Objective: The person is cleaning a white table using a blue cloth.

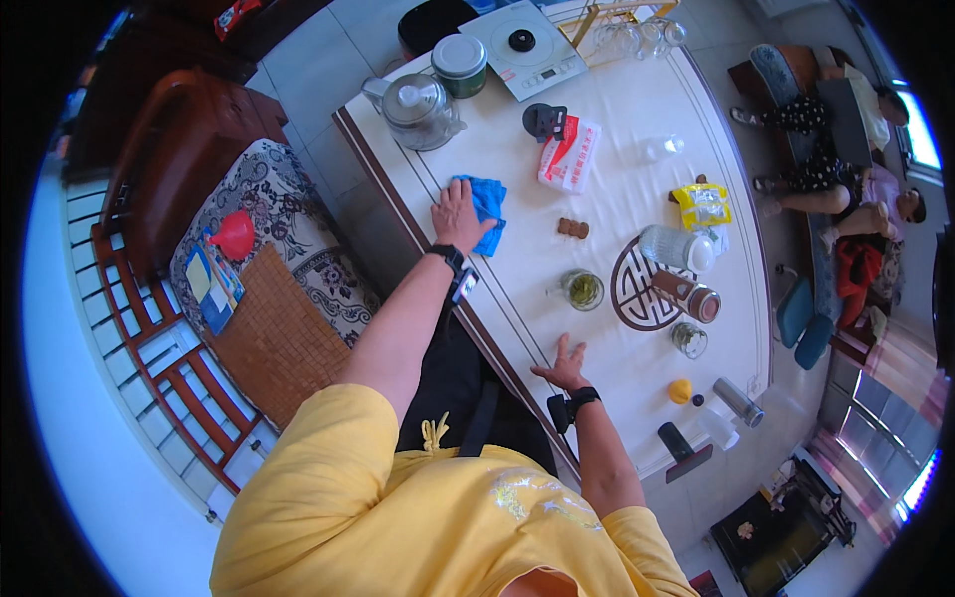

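Note:
My left hand (456,218) lies palm down on a folded blue cloth (489,201), holding it against the tabletop near the table's edge. My right hand (565,366) has its fingers apart at the near table edge, with nothing in it. Beyond it stands a glass mug of green tea leaves (583,289). A small brown item (573,228), perhaps a wrapped snack, lies right of the cloth. Further up are a red and white plastic packet (570,157) and a black round object (534,119). Both wrists wear dark bands with devices.
A glass kettle (420,110), lidded canister (459,66) and induction cooker (524,48) stand at the far left. Toward the right are a glass jar (671,248), brown bottle (683,293), glass (689,340), yellow fruit (680,391) and steel tumbler (737,401). Two people sit beyond the table.

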Tool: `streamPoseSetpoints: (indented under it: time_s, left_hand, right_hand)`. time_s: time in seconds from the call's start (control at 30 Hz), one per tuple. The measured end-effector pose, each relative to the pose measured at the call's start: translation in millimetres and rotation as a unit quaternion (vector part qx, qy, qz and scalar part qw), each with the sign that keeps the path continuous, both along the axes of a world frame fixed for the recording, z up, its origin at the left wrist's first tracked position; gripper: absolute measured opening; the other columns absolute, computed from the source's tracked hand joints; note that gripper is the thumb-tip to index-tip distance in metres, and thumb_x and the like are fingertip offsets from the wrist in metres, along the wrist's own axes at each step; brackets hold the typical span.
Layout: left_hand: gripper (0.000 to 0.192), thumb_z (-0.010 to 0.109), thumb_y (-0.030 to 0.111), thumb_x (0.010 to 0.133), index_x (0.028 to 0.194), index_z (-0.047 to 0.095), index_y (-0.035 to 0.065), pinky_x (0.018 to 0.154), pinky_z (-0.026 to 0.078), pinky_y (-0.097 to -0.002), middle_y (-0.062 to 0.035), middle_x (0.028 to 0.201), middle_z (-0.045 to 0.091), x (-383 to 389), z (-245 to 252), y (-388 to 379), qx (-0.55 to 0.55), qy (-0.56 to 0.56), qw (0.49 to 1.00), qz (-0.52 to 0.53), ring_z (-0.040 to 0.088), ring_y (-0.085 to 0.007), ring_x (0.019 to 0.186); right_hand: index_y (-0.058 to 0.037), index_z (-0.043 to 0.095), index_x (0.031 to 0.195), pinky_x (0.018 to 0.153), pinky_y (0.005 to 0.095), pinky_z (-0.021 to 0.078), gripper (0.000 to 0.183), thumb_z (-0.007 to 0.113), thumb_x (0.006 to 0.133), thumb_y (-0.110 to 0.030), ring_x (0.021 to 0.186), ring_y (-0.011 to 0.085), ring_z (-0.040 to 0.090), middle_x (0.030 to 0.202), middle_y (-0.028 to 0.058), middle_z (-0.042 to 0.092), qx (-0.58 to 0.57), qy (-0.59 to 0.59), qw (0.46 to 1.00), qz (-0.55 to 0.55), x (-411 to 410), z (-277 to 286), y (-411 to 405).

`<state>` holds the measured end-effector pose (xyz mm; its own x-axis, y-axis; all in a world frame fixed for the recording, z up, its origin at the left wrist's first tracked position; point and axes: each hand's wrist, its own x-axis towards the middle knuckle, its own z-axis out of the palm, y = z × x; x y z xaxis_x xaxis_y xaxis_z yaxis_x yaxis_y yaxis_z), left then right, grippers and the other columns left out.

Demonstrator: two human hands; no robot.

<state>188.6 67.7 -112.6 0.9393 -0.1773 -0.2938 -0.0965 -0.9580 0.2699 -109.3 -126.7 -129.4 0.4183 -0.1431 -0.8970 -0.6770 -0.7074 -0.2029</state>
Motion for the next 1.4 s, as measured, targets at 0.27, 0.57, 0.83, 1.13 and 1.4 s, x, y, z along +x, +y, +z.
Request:
streamPoseSetpoints:
  time_s: [0.27, 0.57, 0.83, 1.13, 1.4]
  left_hand:
    - [0.081, 0.079, 0.037, 0.061, 0.124, 0.037, 0.0084, 0.086, 0.042, -0.0454, -0.0081, 0.119, 0.042, -6, 2, -2, -0.009, 0.039, 0.999, 0.001, 0.043, -0.0270, 0.112]
    - [0.083, 0.079, 0.039, 0.061, 0.125, 0.037, 0.0065, 0.089, 0.041, -0.0452, -0.0081, 0.122, 0.041, 21, 3, -4, -0.008, 0.040, 0.999, 0.025, 0.039, -0.0264, 0.117]
    - [0.086, 0.078, 0.040, 0.062, 0.128, 0.035, 0.0064, 0.092, 0.040, -0.0442, -0.0082, 0.129, 0.038, -1, 2, -4, -0.009, 0.054, 0.998, 0.014, 0.038, -0.0271, 0.119]
    - [0.088, 0.078, 0.041, 0.063, 0.129, 0.034, 0.0056, 0.093, 0.042, -0.0433, -0.0084, 0.128, 0.038, 5, 1, -7, 0.007, 0.054, 0.998, 0.011, 0.037, -0.0274, 0.121]
    - [0.095, 0.079, 0.041, 0.061, 0.132, 0.030, 0.0016, 0.098, 0.039, -0.0381, -0.0104, 0.133, 0.035, 11, -4, -2, -0.020, 0.020, 1.000, -0.008, 0.034, -0.0294, 0.123]
  right_hand:
    - [-0.0086, -0.006, 0.144, 0.108, 0.0508, 0.0133, 0.125, 0.074, 0.061, -0.057, 0.131, 0.0546, 0.000, 0.137, 0.0443, -0.007, -0.025, -0.009, 1.000, 0.005, -2, 3, 5]
    - [-0.0094, -0.008, 0.143, 0.108, 0.0531, 0.0070, 0.125, 0.073, 0.062, -0.059, 0.131, 0.0542, -0.005, 0.136, 0.0440, -0.011, -0.001, -0.005, 1.000, -0.001, -4, -1, 3]
    - [-0.0070, -0.006, 0.143, 0.109, 0.0492, 0.0120, 0.126, 0.073, 0.061, -0.059, 0.132, 0.0532, -0.003, 0.137, 0.0441, -0.008, -0.012, 0.013, 1.000, 0.004, 0, 3, 0]
    - [-0.0077, -0.008, 0.143, 0.108, 0.0510, 0.0118, 0.126, 0.073, 0.061, -0.058, 0.131, 0.0547, -0.003, 0.137, 0.0439, -0.010, -0.019, -0.004, 1.000, 0.003, 1, 4, 3]
    - [-0.0086, -0.008, 0.143, 0.108, 0.0510, 0.0123, 0.127, 0.074, 0.060, -0.059, 0.131, 0.0547, -0.004, 0.137, 0.0439, -0.010, -0.014, 0.011, 1.000, 0.003, 5, 5, 4]
